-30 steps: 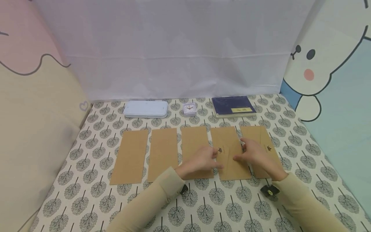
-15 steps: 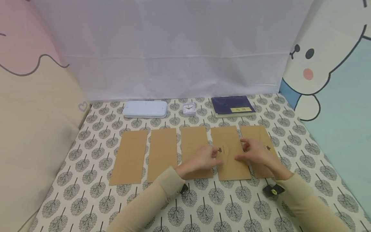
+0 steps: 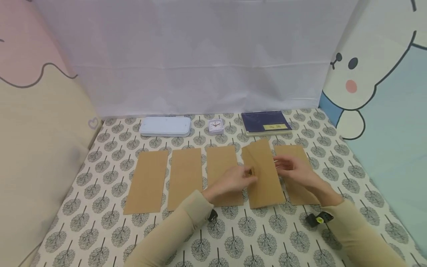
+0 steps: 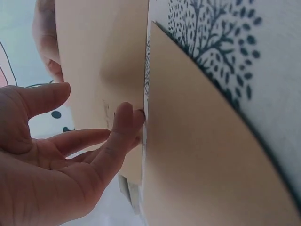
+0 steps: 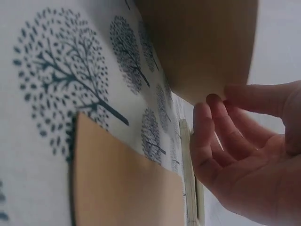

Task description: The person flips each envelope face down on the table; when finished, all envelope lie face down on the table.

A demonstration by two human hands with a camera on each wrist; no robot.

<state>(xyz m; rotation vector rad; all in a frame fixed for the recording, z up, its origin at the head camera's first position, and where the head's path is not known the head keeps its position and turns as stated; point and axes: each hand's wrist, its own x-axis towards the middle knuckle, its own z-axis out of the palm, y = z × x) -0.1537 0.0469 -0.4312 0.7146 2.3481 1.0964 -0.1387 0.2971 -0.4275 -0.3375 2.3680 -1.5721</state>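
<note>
A brown kraft-paper envelope [image 3: 263,178], fourth from the left, stands tilted with its right side raised off the cloth. A small crown print on its face is partly covered by the left hand [image 3: 235,178]. In the left wrist view, the left middle finger [image 4: 124,120] presses at the envelope's low left edge, while the thumb stands apart. My right hand [image 3: 297,172] is at the raised right edge. Its half-bent fingers [image 5: 202,117] and straight thumb [image 5: 254,99] meet the underside near the far end, seen in the right wrist view.
Several like envelopes lie flat in a row, such as the leftmost one [image 3: 146,181] and the rightmost one [image 3: 297,185]. Behind them stand a white case [image 3: 165,126], a small clock [image 3: 216,127] and a dark blue book [image 3: 265,122]. Tree-patterned cloth [image 3: 253,237] covers the table.
The right side of the fourth envelope has risen from the cloth, and the whole envelope now leans up. My right hand has shifted under its right edge; the left hand has hardly moved.
</note>
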